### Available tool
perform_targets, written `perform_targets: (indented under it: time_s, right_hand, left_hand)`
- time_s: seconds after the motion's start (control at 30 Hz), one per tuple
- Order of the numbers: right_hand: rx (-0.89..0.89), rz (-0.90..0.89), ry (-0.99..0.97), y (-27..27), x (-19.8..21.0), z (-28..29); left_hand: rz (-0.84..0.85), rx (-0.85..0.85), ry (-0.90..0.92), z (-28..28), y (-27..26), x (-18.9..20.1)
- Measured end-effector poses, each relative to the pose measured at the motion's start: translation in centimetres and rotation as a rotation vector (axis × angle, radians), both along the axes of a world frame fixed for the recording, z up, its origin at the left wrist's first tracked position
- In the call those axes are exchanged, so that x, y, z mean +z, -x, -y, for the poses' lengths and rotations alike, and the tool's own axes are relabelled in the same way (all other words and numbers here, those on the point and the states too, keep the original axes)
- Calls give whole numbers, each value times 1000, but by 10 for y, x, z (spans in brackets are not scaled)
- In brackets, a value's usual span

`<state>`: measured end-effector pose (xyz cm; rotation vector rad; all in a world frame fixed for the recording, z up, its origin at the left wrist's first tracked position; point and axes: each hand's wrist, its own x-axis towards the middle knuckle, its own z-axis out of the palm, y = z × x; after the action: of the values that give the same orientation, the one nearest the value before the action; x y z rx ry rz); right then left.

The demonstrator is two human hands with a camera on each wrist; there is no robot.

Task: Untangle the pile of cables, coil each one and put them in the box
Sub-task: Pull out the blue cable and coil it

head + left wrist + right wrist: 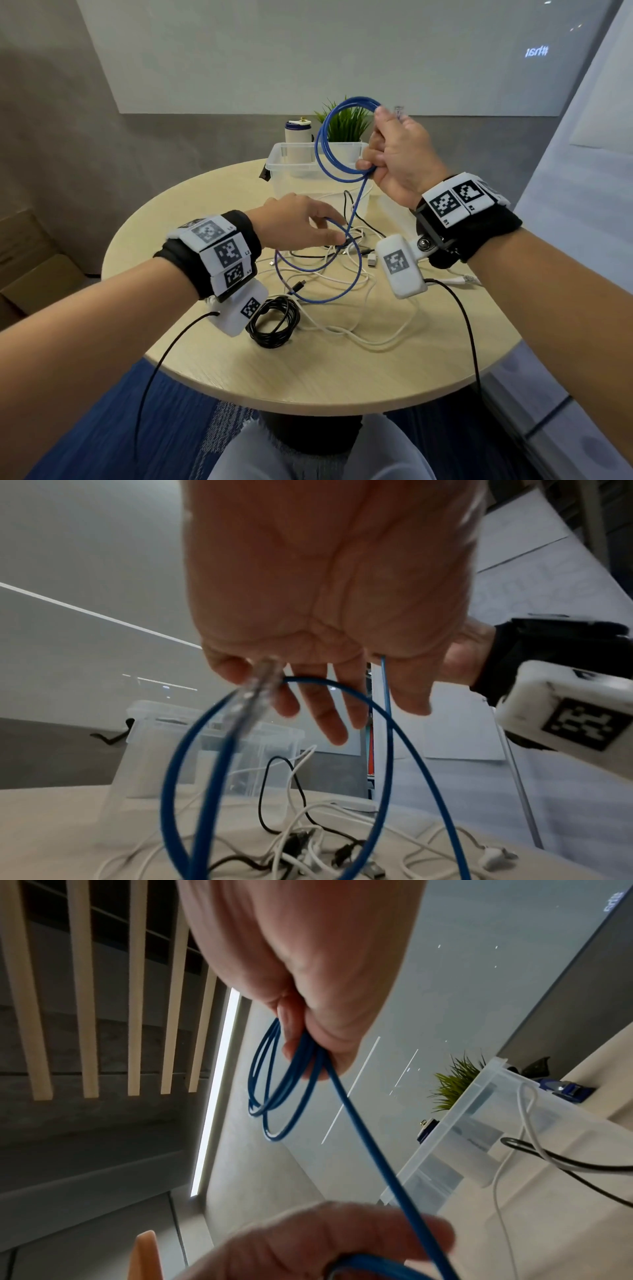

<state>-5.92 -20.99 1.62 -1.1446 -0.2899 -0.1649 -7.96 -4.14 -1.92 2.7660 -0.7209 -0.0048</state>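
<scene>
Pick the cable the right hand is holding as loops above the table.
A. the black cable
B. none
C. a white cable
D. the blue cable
D: the right hand grips several loops of the blue cable, raised in front of the clear plastic box.

Cable tangle [342, 274] fronts box [291, 168]; box interior seemingly free.

Head downward — wrists close, upward

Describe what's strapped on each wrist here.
Both forearms are bare. The left wrist and right wrist each carry a black fabric band with white panels printed with black square fiducial tags. Under each hangs a white boxy camera module bearing its own tag, with a thin black cable trailing off it.
</scene>
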Motion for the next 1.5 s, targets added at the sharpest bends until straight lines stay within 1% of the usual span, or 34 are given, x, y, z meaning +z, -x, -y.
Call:
perform_targets:
  time_s: [0.07,0.17,0.3,0.4,0.57,0.63,0.77,0.9,1.03,1.1,1.17,1.27,1.33,1.4,1.5]
  right_hand:
    - [17,4,-5,0,-1,1]
    - [43,0,3,1,-5,-2]
    - [97,-17,-40,2,-8,-7]
    - [101,-25,-12,4,-9,-9]
    - [35,-9,59,1,-6,1]
    - [-3,9,160,0,-5,6]
    - [-89,4,451,0,-9,16]
    - [-154,-36,613,0,-10,25]
    - [-163,8,783,0,-11,27]
    - [-159,28,840,1,-11,26]
    - [-168,57,882,1,-11,24]
    - [-174,124,969,3,-10,21]
    - [-174,165,987,4,-9,20]
    - [-193,202,968,5,-8,18]
    - [-233,237,934,4,-8,17]
  left_hand:
    - [50,45,-57,1,-1,-2]
    - [80,88,-73,3,-4,1]
    - [171,54,-29,6,-6,-1]
    - [151,46,-21,6,-8,-4]
    - [71,20,-47,0,-11,0]
    - [87,23,-66,-1,-12,2]
    - [250,72,-186,-6,-13,5]
    - [323,135,-217,-12,-15,9]
    - [385,203,-303,-15,-18,7]
    - [394,198,-349,-16,-20,5]
    - [423,189,-357,-18,-24,4]
    - [437,193,-272,-19,-25,6]
    - [434,207,-203,-19,-25,8]
    - [348,218,-60,-21,-26,9]
    - [196,242,231,-21,-25,12]
